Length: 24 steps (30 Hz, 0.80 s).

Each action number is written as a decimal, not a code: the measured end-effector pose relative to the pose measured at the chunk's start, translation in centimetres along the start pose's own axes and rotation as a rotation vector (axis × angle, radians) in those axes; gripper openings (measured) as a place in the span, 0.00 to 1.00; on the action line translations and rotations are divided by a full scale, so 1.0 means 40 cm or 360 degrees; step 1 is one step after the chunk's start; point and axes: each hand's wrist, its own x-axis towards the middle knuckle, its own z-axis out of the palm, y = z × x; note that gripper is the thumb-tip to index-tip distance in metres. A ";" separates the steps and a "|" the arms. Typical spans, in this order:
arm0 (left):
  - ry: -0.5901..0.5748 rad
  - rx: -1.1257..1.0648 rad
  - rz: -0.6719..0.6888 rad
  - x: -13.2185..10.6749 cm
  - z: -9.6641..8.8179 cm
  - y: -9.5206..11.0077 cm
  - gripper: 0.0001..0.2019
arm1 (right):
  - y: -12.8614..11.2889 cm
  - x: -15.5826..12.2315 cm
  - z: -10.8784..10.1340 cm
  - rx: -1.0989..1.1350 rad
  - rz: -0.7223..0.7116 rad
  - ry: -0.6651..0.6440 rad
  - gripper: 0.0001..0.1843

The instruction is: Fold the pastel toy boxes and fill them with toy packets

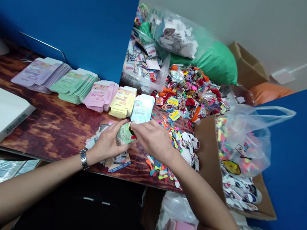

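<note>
The person's left hand point(107, 142), a metal-link watch point(84, 159) on its wrist, clasps a small green printed card point(125, 134) above a wood-grain tabletop point(58, 134), while the right hand point(152, 138) pinches the card's upper edge. Its print is too small to read. Lilac, green, pink and yellow card stacks point(99, 94) lie behind, beside a pale blue stack point(142, 109); loose colourful stickers point(163, 163) sit near the right hand.

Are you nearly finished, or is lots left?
Looks done: neat stacks of lilac cards, green cards, pink cards and yellow cards stand in a row. In hand: the left hand and right hand hold a small green printed card. Still left: a big loose heap of bright cut-out shapes.
</note>
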 end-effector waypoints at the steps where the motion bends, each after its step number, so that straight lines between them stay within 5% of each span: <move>1: 0.0006 -0.0001 -0.0001 0.000 -0.003 0.001 0.37 | -0.005 0.000 0.003 -0.0112 -0.0015 -0.0023 0.14; 6: 0.0057 0.0049 0.0096 0.000 -0.018 0.001 0.37 | -0.024 0.007 -0.007 -0.0360 0.0050 -0.0006 0.15; 14: -0.0014 0.0182 0.0397 -0.017 -0.020 -0.013 0.36 | -0.023 0.017 -0.014 -0.0338 -0.0098 -0.0301 0.08; 19: -0.0032 0.0109 0.0268 -0.015 -0.029 -0.011 0.36 | 0.019 -0.006 -0.015 0.0076 -0.0194 -0.0021 0.14; 24: 0.0015 0.0105 0.0188 -0.011 -0.036 -0.001 0.35 | 0.027 -0.036 0.008 0.0166 0.0105 0.0317 0.15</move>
